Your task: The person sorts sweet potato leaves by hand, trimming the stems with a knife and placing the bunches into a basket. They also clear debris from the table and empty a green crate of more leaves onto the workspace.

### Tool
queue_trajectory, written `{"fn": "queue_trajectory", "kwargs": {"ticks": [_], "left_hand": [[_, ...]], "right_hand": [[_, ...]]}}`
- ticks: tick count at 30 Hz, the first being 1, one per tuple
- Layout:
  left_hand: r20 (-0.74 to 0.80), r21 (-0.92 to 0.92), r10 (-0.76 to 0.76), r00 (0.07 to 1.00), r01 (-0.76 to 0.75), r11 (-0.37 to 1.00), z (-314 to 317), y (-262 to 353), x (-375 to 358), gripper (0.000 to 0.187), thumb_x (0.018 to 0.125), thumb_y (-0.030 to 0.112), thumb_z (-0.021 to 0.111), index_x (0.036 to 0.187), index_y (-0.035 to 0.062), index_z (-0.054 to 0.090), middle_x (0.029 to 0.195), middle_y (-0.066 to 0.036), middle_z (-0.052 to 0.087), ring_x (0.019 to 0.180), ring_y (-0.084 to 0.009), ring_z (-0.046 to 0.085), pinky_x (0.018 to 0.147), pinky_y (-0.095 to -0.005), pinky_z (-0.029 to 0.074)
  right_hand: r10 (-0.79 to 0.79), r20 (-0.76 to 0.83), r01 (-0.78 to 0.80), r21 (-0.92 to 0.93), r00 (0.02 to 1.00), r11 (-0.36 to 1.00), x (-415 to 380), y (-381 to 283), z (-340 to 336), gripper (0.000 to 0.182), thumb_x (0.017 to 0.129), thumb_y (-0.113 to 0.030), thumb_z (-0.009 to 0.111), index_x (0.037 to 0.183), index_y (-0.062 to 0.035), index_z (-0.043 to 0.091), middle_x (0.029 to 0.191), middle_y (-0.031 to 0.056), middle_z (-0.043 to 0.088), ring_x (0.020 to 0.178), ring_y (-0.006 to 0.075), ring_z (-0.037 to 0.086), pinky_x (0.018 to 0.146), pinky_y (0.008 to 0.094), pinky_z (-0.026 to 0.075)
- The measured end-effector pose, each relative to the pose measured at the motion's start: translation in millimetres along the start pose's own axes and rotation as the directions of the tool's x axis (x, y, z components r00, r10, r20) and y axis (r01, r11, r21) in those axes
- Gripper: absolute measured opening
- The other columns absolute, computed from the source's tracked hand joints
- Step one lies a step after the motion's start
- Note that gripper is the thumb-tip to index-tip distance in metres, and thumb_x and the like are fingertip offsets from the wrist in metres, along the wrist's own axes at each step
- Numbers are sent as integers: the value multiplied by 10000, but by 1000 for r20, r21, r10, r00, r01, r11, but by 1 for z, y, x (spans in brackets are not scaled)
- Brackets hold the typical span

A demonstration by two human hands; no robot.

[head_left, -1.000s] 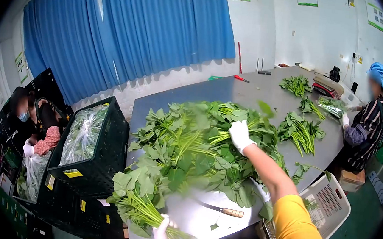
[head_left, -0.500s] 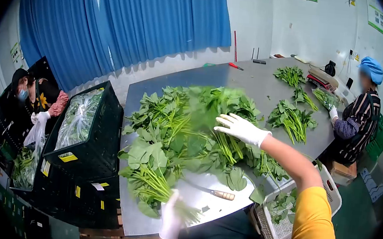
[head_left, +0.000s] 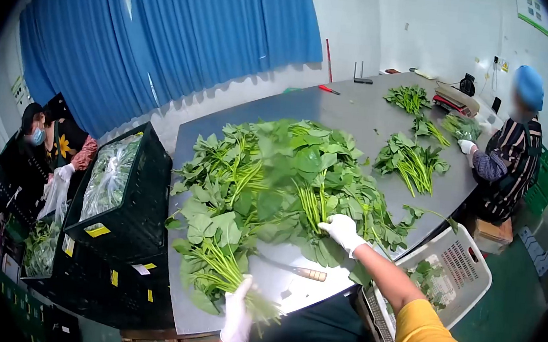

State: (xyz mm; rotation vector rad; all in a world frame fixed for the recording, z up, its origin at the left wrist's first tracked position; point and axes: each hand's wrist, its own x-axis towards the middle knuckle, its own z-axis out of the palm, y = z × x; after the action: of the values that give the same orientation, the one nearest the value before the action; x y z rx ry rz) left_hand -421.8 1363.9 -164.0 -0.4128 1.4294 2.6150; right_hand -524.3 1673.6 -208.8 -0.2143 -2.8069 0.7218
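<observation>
My left hand, in a white glove, is closed around the stems of a bunch of leafy greens at the table's front edge. The cut ends stick out to the right of my fingers. My right hand, also gloved, has its fingers closed on stems at the near edge of a large heap of leafy greens. A knife with a wooden handle lies between my hands on a white board; leaves partly cover its blade.
Smaller bunches of greens lie farther right on the metal table. A white basket with leaves stands at my right. Dark crates with bagged greens are at left. One co-worker is at right, another at left.
My right hand has moved down and toward me, from above the heap to stems at its near edge. My left hand still grips its bunch. The view has shifted slightly.
</observation>
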Motion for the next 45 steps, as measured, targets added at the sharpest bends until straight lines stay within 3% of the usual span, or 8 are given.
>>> {"fn": "queue_trajectory", "kwargs": {"ticks": [5,8,11,24,36,40,43,45], "left_hand": [[-24,-26,46,999,-47,999,-3,3,-4,138,854,58,610,972,29,545,738,-51,546,650,-154,545,612,-279,490],[-83,-47,76,994,-81,996,0,1,-2,131,856,62,609,964,29,543,736,-49,547,652,-155,545,619,-280,490],[-85,-44,64,994,-68,997,8,-3,-1,121,861,66,602,958,27,542,737,-50,551,658,-153,546,626,-285,492],[51,26,27,998,-28,999,49,-4,-1,276,835,106,644,1072,3,548,938,-94,604,846,-191,619,753,-315,497],[188,-83,-54,981,71,994,75,-6,-18,236,846,6,600,1078,6,556,998,-101,608,869,-175,607,752,-300,510],[68,-44,-6,998,9,999,61,-3,-8,197,821,0,637,1012,-7,589,926,-85,620,809,-167,610,736,-297,508],[141,-11,-27,990,29,1000,48,-3,-1,206,810,1,650,1005,-19,588,902,-88,627,768,-170,618,722,-300,512],[91,95,107,990,-116,989,58,-12,-6,202,794,-11,660,985,-24,598,866,-83,632,774,-169,622,698,-292,522]], "right_hand": [[319,-130,-73,831,939,551,-9,-4,-27,142,804,-114,641,859,11,679,640,19,619,476,61,504,446,202,384],[308,-395,119,759,866,640,-29,-26,-43,118,827,-86,612,864,11,666,691,13,618,526,51,498,467,197,409],[351,-122,-11,935,928,354,-37,-34,-40,139,838,-78,595,930,3,660,776,19,632,608,57,536,549,179,458],[-383,496,-358,854,779,377,-97,-75,-43,229,890,-69,541,1061,25,661,789,48,664,652,68,572,580,179,426],[-66,338,-293,885,939,363,-140,-73,-31,201,862,-117,563,939,31,675,826,63,681,668,104,604,658,240,486],[228,-53,209,631,972,-747,-137,-2,-6,445,857,-299,623,1232,-72,549,1064,91,651,887,198,624,710,309,508],[40,-151,128,631,988,-765,-136,-23,-74,781,829,-318,634,1443,-126,191,1159,93,587,896,197,635,692,311,525],[-46,205,-209,928,978,-309,-126,-35,-74,577,831,-130,652,1330,-5,391,937,85,633,725,144,634,596,227,504]]}}
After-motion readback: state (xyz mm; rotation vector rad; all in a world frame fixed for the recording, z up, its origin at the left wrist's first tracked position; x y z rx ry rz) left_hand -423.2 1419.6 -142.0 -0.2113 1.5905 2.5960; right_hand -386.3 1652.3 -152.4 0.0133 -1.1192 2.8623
